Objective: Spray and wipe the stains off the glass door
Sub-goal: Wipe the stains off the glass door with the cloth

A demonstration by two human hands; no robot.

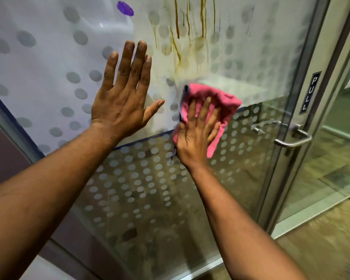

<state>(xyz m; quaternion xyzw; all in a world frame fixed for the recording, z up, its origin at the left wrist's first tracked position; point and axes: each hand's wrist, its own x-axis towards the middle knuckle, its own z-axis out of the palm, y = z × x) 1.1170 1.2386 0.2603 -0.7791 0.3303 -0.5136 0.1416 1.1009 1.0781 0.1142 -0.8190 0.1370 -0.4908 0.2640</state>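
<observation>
The glass door (190, 178) fills most of the view, patterned with rows of frosted dots. The left hand (121, 100) lies flat against the glass, fingers straight and pointing toward twelve o'clock, thumb stretched out toward three o'clock, holding nothing. At four o'clock from it, the right hand (196, 136) presses a pink cloth (220, 106) onto the pane with its fingers spread and nearly straight; the cloth bunches out past the fingertips toward one o'clock and hangs below the palm's right edge. At twelve o'clock from the cloth, brown drip stains (190, 33) run down the glass in thin streaks, fading into a yellowish smear just above the cloth's upper edge. A purple smudge (125, 8) sits at eleven o'clock from those streaks, near the top edge, well above the left hand's fingertips. At three o'clock from the right hand, a metal handle (291, 138) juts from the door's edge, and a dark sign reading PULL (309, 92) stands upright at twelve o'clock from it.
</observation>
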